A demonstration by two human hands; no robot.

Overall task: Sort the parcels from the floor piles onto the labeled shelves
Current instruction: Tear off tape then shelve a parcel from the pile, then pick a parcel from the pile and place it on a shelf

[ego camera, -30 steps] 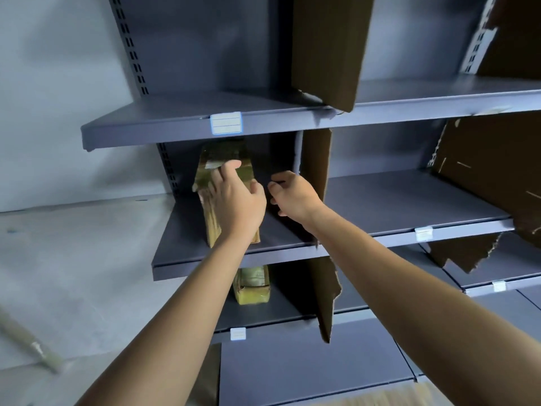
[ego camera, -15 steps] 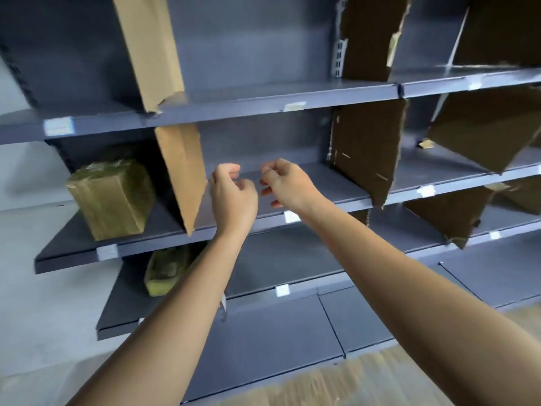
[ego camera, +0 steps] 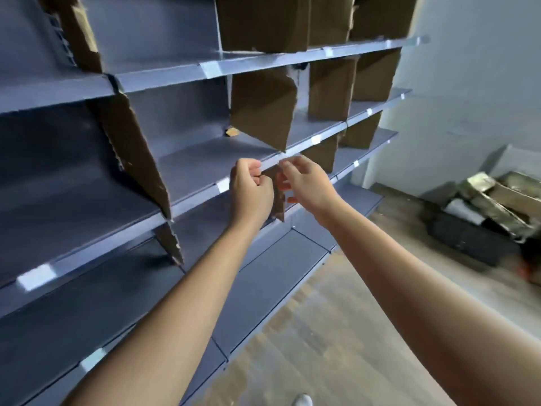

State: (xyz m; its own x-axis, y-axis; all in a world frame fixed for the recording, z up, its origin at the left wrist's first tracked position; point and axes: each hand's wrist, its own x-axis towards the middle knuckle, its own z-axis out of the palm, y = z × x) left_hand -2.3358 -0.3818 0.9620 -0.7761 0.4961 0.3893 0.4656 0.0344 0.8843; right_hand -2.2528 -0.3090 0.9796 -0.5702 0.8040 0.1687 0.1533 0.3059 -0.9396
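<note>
— So, where are the hands?

— Both are up in the middle of the frame, arms stretched out in front of the shelves [ego camera: 187, 171]. The left hand [ego camera: 251, 194] is clenched, fingers curled into the palm. The right hand [ego camera: 307, 186] sits just to its right, released, with its fingers loosely bent and a little spread. The two are close but apart.

— Are they touching the shelving?

— I cannot tell. They overlap the front edge of the middle shelf in the picture, but that spot is too blurred to show contact.

— And the parcels?

— The parcels [ego camera: 494, 210] lie in a pile on the floor [ego camera: 336, 332] at the right edge of the frame, by the pale wall [ego camera: 468, 83] and well apart from both hands. Several are wrapped in greenish-gold film. They rest tilted on a black bundle [ego camera: 465, 241], with something white showing between them.

— What about the shelves themselves?

— Blue-grey metal, running from the lower left up to the upper right. White labels [ego camera: 223, 184] are stuck along the front edges. Brown cardboard dividers [ego camera: 260, 109] stand upright on the shelves and split them into compartments. A small cardboard scrap [ego camera: 232, 131] lies at the back of the middle shelf, just left of one divider.

— Anything else?

— The tip of a pale shoe [ego camera: 303, 400] at the bottom edge, on the wood-look floor.
</note>
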